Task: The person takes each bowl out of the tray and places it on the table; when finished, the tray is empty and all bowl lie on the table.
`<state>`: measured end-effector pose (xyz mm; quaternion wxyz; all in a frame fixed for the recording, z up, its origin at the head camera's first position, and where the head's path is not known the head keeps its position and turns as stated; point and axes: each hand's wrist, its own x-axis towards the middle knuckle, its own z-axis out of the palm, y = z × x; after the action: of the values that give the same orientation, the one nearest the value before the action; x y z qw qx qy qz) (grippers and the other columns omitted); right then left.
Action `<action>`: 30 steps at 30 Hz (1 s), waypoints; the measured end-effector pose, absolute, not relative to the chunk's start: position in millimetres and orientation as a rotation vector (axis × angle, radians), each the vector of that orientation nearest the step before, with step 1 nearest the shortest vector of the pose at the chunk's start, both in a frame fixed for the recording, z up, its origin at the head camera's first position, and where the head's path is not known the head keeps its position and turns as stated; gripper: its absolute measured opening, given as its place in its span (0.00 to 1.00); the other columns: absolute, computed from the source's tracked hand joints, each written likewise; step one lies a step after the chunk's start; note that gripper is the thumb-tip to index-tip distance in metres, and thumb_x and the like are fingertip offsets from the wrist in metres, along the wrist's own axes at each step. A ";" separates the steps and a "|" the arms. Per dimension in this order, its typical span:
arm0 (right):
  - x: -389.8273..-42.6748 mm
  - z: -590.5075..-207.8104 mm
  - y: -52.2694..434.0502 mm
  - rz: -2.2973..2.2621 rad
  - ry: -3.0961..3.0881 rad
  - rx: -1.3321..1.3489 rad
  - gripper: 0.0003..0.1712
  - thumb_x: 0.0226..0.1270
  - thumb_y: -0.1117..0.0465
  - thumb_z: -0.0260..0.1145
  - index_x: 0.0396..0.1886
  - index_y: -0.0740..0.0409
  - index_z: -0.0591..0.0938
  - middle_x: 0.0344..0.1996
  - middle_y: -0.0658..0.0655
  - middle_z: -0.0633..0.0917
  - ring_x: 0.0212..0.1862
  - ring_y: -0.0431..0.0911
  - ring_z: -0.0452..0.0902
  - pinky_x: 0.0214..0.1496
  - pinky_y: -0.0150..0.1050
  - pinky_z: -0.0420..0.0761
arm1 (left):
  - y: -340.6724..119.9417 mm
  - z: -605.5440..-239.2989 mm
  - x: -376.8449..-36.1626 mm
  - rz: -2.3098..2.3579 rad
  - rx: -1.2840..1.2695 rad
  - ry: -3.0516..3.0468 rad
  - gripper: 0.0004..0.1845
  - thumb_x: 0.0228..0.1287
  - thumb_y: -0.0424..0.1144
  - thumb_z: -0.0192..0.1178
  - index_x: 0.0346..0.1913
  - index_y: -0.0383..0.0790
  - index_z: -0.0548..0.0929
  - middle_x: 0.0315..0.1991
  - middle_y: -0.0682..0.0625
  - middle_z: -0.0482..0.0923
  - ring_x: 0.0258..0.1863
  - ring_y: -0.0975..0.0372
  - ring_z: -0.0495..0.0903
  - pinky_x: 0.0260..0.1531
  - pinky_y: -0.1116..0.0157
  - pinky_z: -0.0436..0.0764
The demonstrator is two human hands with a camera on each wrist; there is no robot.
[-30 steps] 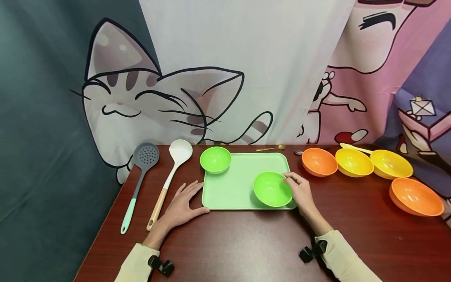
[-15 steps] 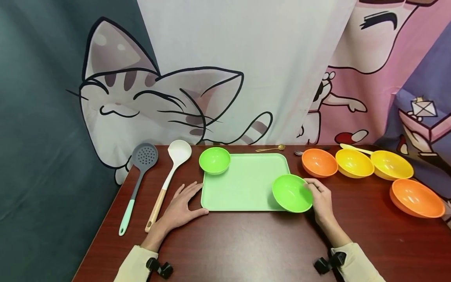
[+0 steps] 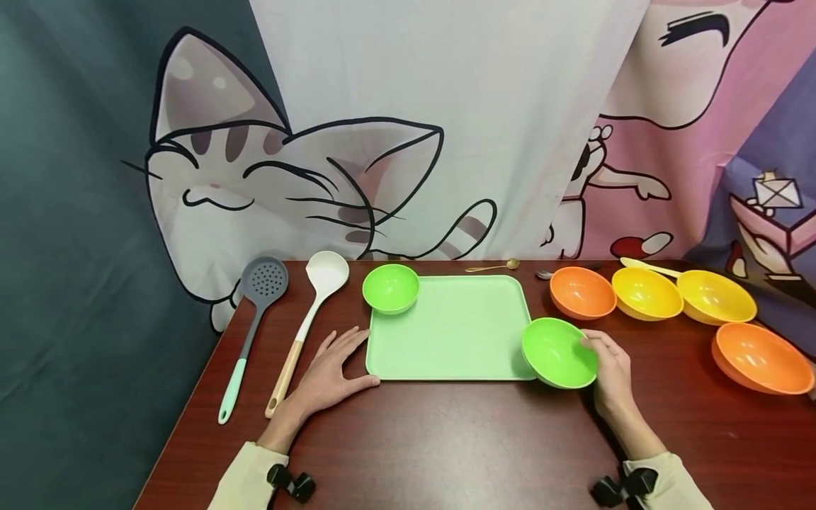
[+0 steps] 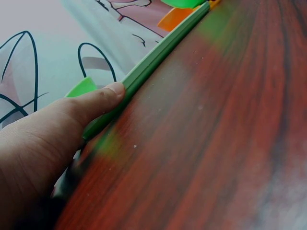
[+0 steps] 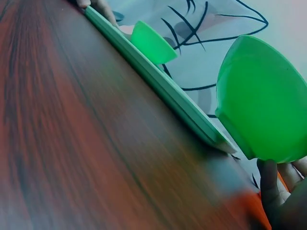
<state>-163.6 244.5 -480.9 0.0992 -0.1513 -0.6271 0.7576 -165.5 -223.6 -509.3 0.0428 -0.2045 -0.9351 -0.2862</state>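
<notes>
My right hand (image 3: 613, 372) pinches the right rim of a larger green bowl (image 3: 559, 354), over the front right corner of a pale green tray (image 3: 449, 333). The right wrist view shows this bowl (image 5: 264, 100) raised off the table, fingertips against its wall. My left hand (image 3: 328, 372) lies with fingers spread at the tray's left edge. In the left wrist view its thumb (image 4: 98, 103) touches the tray's front edge near the corner. A smaller green bowl (image 3: 391, 289) sits at the tray's back left corner.
Left of the tray lie a grey slotted turner (image 3: 263, 283) and a white ladle (image 3: 326, 276). A small gold spoon (image 3: 494, 267) is behind the tray. At right stand orange bowls (image 3: 581, 294) (image 3: 761, 358) and yellow bowls (image 3: 647, 294) (image 3: 715, 297). A patterned cloth (image 3: 472, 106) hangs behind.
My right hand has carried the larger green bowl rightward, from over the tray to past its right edge. My left hand has stayed at the tray's left edge.
</notes>
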 end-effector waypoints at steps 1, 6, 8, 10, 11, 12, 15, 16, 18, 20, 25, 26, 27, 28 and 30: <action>-162.8 -481.0 247.0 2.240 -1.844 -0.456 0.17 0.70 0.67 0.58 0.31 0.46 0.88 0.30 0.40 0.87 0.26 0.33 0.79 0.27 0.25 0.80 | -223.2 -509.1 -165.5 -0.881 -0.627 -2.857 0.49 0.54 0.66 0.69 0.75 0.50 0.66 0.73 0.49 0.68 0.76 0.53 0.60 0.77 0.44 0.49; -158.3 -482.2 260.1 2.230 -1.810 -0.502 0.16 0.71 0.67 0.59 0.30 0.46 0.88 0.29 0.40 0.86 0.25 0.33 0.79 0.26 0.24 0.80 | -223.1 -507.7 -164.6 -0.891 -0.614 -2.867 0.49 0.54 0.66 0.69 0.75 0.50 0.66 0.73 0.50 0.67 0.77 0.54 0.60 0.77 0.45 0.48; -156.7 -482.9 265.9 2.222 -1.801 -0.519 0.16 0.71 0.67 0.59 0.30 0.46 0.88 0.29 0.39 0.86 0.26 0.32 0.78 0.27 0.24 0.79 | -223.3 -507.5 -164.4 -0.890 -0.613 -2.869 0.49 0.54 0.66 0.68 0.75 0.50 0.66 0.73 0.50 0.67 0.77 0.53 0.59 0.77 0.45 0.48; -155.0 -483.0 271.7 2.209 -1.796 -0.540 0.16 0.71 0.66 0.59 0.30 0.46 0.88 0.28 0.39 0.86 0.26 0.32 0.78 0.27 0.23 0.78 | -223.3 -507.7 -164.3 -0.891 -0.611 -2.869 0.48 0.54 0.66 0.68 0.75 0.50 0.66 0.73 0.50 0.67 0.77 0.53 0.60 0.77 0.45 0.48; -154.0 -483.2 274.9 2.203 -1.792 -0.554 0.16 0.71 0.66 0.59 0.30 0.46 0.88 0.28 0.39 0.85 0.27 0.32 0.77 0.27 0.23 0.78 | -223.3 -507.8 -164.3 -0.891 -0.610 -2.869 0.48 0.54 0.66 0.68 0.75 0.50 0.66 0.73 0.50 0.67 0.77 0.53 0.60 0.77 0.45 0.48; -153.0 -483.4 278.2 2.198 -1.786 -0.569 0.16 0.71 0.66 0.59 0.29 0.45 0.88 0.28 0.39 0.85 0.27 0.32 0.77 0.27 0.23 0.78 | -223.2 -507.9 -164.2 -0.891 -0.609 -2.869 0.48 0.54 0.66 0.68 0.75 0.50 0.66 0.73 0.50 0.67 0.77 0.53 0.60 0.77 0.45 0.48; -149.5 -483.7 288.6 2.180 -1.764 -0.615 0.16 0.71 0.65 0.59 0.29 0.45 0.87 0.27 0.39 0.84 0.26 0.32 0.77 0.26 0.23 0.77 | -223.2 -508.5 -163.9 -0.887 -0.608 -2.864 0.48 0.54 0.66 0.69 0.75 0.50 0.66 0.73 0.50 0.68 0.77 0.54 0.60 0.77 0.46 0.48; -148.2 -484.0 292.5 2.182 -1.749 -0.626 0.15 0.71 0.65 0.59 0.29 0.45 0.87 0.26 0.39 0.84 0.25 0.32 0.77 0.25 0.23 0.77 | -223.2 -508.8 -163.9 -0.884 -0.609 -2.860 0.48 0.53 0.66 0.69 0.75 0.50 0.66 0.73 0.50 0.68 0.77 0.54 0.60 0.77 0.45 0.49; -145.0 -484.7 300.4 2.202 -1.715 -0.631 0.14 0.71 0.65 0.59 0.30 0.45 0.87 0.26 0.40 0.84 0.25 0.32 0.77 0.24 0.24 0.77 | -223.1 -509.0 -163.9 -0.879 -0.614 -2.855 0.48 0.53 0.66 0.69 0.75 0.49 0.66 0.73 0.50 0.68 0.76 0.53 0.61 0.77 0.45 0.49; -141.5 -485.7 308.4 2.239 -1.669 -0.617 0.13 0.71 0.65 0.60 0.31 0.47 0.87 0.26 0.41 0.84 0.24 0.33 0.77 0.23 0.25 0.78 | -222.9 -509.0 -164.3 -0.882 -0.615 -2.851 0.48 0.53 0.66 0.69 0.75 0.50 0.66 0.73 0.49 0.68 0.76 0.53 0.61 0.77 0.45 0.49; -132.8 -487.4 324.0 2.308 -1.554 -0.583 0.10 0.71 0.67 0.61 0.32 0.51 0.85 0.27 0.44 0.83 0.26 0.34 0.79 0.24 0.29 0.82 | -222.5 -509.2 -164.4 -0.883 -0.618 -2.858 0.49 0.54 0.67 0.68 0.75 0.50 0.66 0.73 0.48 0.67 0.76 0.52 0.61 0.77 0.44 0.49; -131.3 -487.4 326.1 2.309 -1.538 -0.590 0.09 0.70 0.67 0.61 0.32 0.51 0.85 0.26 0.44 0.82 0.26 0.34 0.78 0.24 0.29 0.82 | -222.4 -509.4 -164.4 -0.881 -0.617 -2.859 0.49 0.54 0.67 0.68 0.75 0.49 0.66 0.73 0.48 0.67 0.76 0.52 0.61 0.77 0.44 0.49; -130.1 -487.4 327.9 2.312 -1.515 -0.598 0.09 0.70 0.68 0.61 0.33 0.52 0.85 0.25 0.45 0.81 0.26 0.34 0.77 0.24 0.30 0.83 | -222.5 -509.5 -164.4 -0.879 -0.615 -2.865 0.49 0.54 0.67 0.68 0.75 0.50 0.66 0.74 0.48 0.67 0.76 0.53 0.60 0.77 0.45 0.49; -129.0 -487.2 329.4 2.318 -1.487 -0.600 0.09 0.70 0.68 0.61 0.33 0.53 0.84 0.24 0.46 0.80 0.26 0.35 0.77 0.23 0.31 0.83 | -222.7 -509.6 -164.5 -0.879 -0.612 -2.870 0.49 0.54 0.67 0.67 0.75 0.50 0.66 0.74 0.49 0.67 0.77 0.53 0.60 0.77 0.45 0.48; -127.4 -486.8 333.0 2.331 -1.442 -0.622 0.09 0.70 0.69 0.60 0.34 0.53 0.83 0.24 0.47 0.80 0.25 0.36 0.77 0.23 0.32 0.84 | -223.2 -510.3 -165.0 -0.880 -0.607 -2.876 0.48 0.55 0.68 0.67 0.76 0.51 0.65 0.74 0.49 0.67 0.77 0.54 0.59 0.78 0.46 0.47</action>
<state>-127.4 333.0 -486.8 0.1646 -0.2182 -0.5061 0.8180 -165.0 -223.2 -510.3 0.0366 -0.1978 -0.9367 -0.2867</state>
